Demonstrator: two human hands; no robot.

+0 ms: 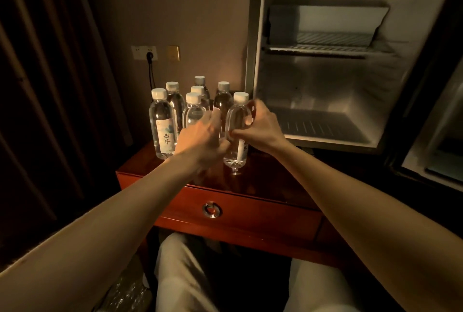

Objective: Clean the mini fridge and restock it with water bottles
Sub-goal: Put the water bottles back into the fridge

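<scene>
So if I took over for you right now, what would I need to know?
Right hand grips the front bottle, which looks just lifted off the wooden table.
Left hand reaches into the six other bottles; whether it grips one is hidden.
Mini fridge is open, with no bottles visible inside.
Left: put all seven bottles in. Whether the cleaning is done, I cannot tell.

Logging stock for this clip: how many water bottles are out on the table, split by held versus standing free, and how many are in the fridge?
Clear plastic water bottle with white cap, gripped by the right hand: 1
Standing free on the red-brown wooden table: 6
Inside the open white mini fridge: 0
Total: 7
</scene>
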